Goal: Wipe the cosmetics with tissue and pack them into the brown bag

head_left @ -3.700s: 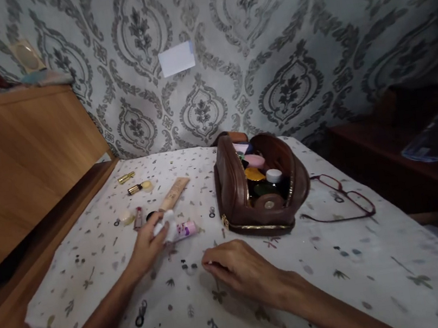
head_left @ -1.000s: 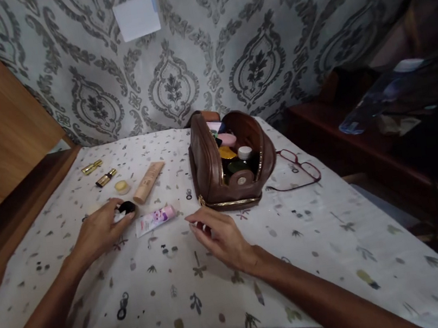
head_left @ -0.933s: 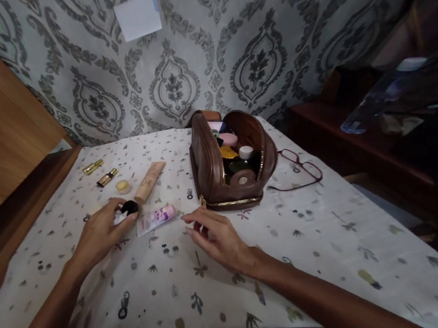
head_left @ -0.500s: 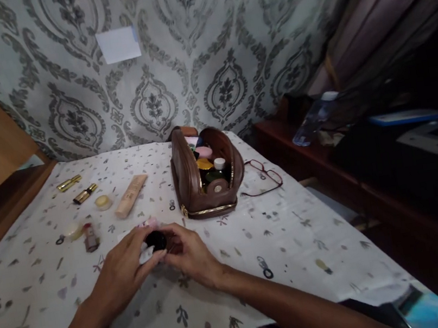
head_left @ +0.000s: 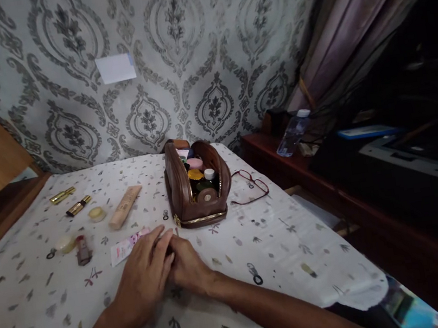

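Close together over the front of the table, my left hand (head_left: 143, 276) lies with its fingers bent across the fingers of my right hand (head_left: 189, 267). Both are closed, and whatever is between them is hidden. A white and pink tube (head_left: 122, 248) lies flat just beyond my left hand. Behind my hands stands a brown cosmetic bag (head_left: 184, 207), unzipped and filled with items, among them a white-capped bottle (head_left: 209, 174). To the left lie a beige tube (head_left: 124, 207), a small tinted tube (head_left: 83, 250) and two small round jars, one of them a yellowish jar (head_left: 96, 214).
Two gold and dark lipstick-like tubes, one a gold tube (head_left: 62, 195), lie at the far left. Red-framed glasses (head_left: 253, 187) rest right of the bag. A clear water bottle (head_left: 294, 132) stands on the dark red ledge (head_left: 255, 145). Patterned wallpaper (head_left: 180, 71) rises behind.
The dark round thing and white piece between my hands have gone out of sight as my fingers closed over them. More of the white and pink tube shows. The camera view has tilted upward.
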`<state>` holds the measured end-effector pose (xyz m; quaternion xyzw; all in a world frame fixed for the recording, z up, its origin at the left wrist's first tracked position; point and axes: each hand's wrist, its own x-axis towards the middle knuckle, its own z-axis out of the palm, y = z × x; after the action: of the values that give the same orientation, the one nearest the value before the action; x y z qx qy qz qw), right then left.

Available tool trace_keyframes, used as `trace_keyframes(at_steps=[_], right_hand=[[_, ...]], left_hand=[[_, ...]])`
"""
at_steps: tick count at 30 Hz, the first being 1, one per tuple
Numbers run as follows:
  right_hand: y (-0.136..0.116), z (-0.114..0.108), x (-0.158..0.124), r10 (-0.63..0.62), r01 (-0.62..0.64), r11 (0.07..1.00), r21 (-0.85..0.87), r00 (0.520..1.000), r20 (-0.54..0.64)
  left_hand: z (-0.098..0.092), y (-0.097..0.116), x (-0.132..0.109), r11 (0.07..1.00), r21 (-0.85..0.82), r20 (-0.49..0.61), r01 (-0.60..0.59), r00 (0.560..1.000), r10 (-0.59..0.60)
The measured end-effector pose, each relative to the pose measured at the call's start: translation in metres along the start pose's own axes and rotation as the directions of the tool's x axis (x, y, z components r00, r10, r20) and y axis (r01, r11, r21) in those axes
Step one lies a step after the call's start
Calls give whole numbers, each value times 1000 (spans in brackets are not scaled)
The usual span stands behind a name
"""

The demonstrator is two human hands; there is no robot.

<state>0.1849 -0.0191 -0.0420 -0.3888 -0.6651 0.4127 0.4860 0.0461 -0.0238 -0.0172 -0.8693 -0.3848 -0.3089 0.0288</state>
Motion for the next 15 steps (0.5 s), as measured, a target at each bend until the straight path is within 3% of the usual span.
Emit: trace_keyframes(at_steps=[2, 4, 8, 12, 14, 15], right_hand=[[-2, 0, -2, 2, -4, 999, 33, 998, 59], [-2, -1, -3, 1, -9, 997, 81, 995, 98], [3, -2, -1, -13, -3, 980, 200, 997, 78], [5, -5, 1, -64, 61, 979, 195, 998, 12], [5, -7, 2, -67, 71, 991, 114, 997, -35], [5, -9, 3, -66, 70, 995, 72, 996, -63]], left_hand=[[-4, -4, 9, 979, -142, 68, 146, 988, -138], [-9, -10, 17, 900, -315, 171, 300, 951, -257], [-11, -19, 24, 584, -598, 327, 548, 833, -447], [-1, -19, 20, 234, -769, 385, 595, 723, -574], [2, -15, 18, 146, -794, 417, 590, 703, -576], [3, -12, 17, 148, -791, 421, 594, 704, -572]])
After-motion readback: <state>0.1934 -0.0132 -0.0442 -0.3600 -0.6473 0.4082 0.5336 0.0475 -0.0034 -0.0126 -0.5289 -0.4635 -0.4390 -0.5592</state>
